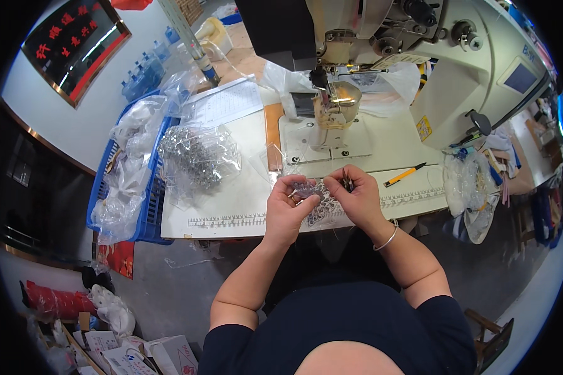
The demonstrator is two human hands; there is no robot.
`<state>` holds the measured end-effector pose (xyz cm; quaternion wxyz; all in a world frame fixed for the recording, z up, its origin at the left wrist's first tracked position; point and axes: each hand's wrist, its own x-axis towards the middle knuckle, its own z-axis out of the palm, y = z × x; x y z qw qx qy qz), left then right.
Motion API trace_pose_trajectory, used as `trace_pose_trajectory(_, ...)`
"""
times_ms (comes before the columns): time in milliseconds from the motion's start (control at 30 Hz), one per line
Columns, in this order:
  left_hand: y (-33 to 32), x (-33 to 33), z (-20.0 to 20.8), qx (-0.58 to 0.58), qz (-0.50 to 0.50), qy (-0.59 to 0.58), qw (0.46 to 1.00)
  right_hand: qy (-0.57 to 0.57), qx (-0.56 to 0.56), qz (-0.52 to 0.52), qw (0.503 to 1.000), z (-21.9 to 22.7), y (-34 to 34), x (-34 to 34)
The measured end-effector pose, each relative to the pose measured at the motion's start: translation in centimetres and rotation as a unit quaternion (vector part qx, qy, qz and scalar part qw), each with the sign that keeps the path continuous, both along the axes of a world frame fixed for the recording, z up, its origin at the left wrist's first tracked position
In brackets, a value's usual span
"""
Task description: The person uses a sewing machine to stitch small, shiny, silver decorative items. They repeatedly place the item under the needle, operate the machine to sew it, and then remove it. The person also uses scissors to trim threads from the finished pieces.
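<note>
Close to the front edge of the sewing table, my left hand [288,211] pinches a clear plastic piece with a silvery pattern [319,215] between thumb and fingers. My right hand [361,199] is closed at the right side of the same piece. A small dark metal tool, seemingly thread snips [348,181], sticks up from the right fingers; its lower part is hidden in the hand. Just beyond my hands stands the sewing machine [336,119], its needle area apart from them. A pile of similar clear, silvery pieces [197,156] lies to the left.
A blue basket [149,206] stuffed with clear plastic bags stands left of the table. Right of my hands lies a slim yellow-and-black tool [405,175]. A ruler strip [225,220] runs along the table's front edge. More plastic-wrapped items [472,187] crowd the right end.
</note>
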<state>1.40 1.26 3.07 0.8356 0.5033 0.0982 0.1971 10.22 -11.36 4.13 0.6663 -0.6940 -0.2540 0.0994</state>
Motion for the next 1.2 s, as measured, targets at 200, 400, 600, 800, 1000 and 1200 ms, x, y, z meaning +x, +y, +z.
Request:
trace_pose_trajectory(200,0.2,-0.3,-0.2,0.008,-0.008,0.006,1.0,0.139,0.029,0.103,0.985,-0.1,-0.3,0.7)
trace_pose_trajectory(400,2.8,-0.4,2.9,0.249,-0.165,0.106,0.948,-0.046,-0.011,0.008,0.999,0.3,-2.1,2.6)
trace_pose_trajectory(600,4.7,2.7,8.4,0.496,-0.325,0.099,0.799,-0.243,-0.123,0.128,0.954,3.3,-2.8,3.2)
trace_pose_trajectory(800,4.5,4.5,10.8,0.579,-0.338,0.115,0.733,0.069,-0.089,0.169,0.979,3.4,-1.2,2.1)
trace_pose_trajectory(1000,4.7,3.8,11.2,0.559,-0.306,0.162,0.753,0.153,0.012,0.167,0.974,1.6,-0.1,1.8)
trace_pose_trajectory(1200,1.5,-3.4,4.9,0.492,0.197,-0.278,0.801,0.201,0.134,0.116,0.963,1.9,0.3,1.9)
